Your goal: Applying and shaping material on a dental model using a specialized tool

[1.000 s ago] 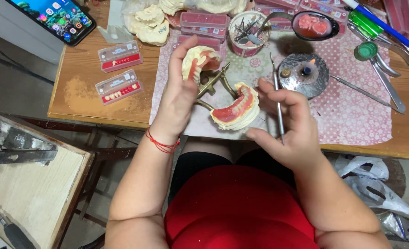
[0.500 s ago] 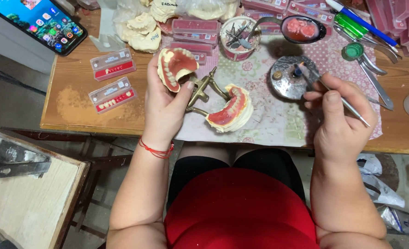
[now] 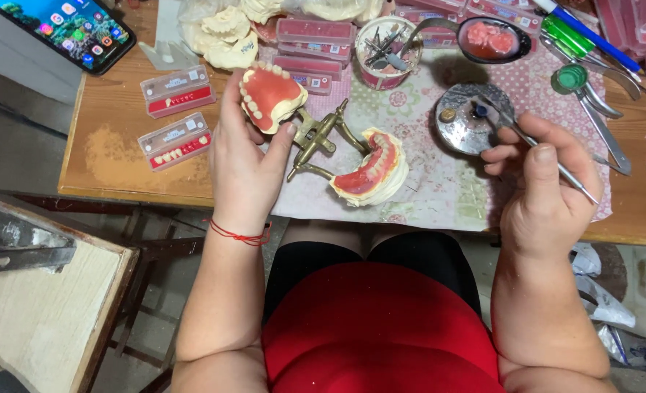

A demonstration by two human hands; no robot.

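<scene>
A wooden table (image 3: 119,164) carries a patterned cloth (image 3: 439,193), two tooth-card boxes (image 3: 175,140) and a phone (image 3: 68,29).

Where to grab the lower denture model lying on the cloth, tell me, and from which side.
Take the lower denture model by its pale plaster base, fingers coming from the right, near edge. The pink wax and teeth face up and left, toward the brass hinge frame, which the left hand already occupies. The right hand holds a metal tool.
</scene>
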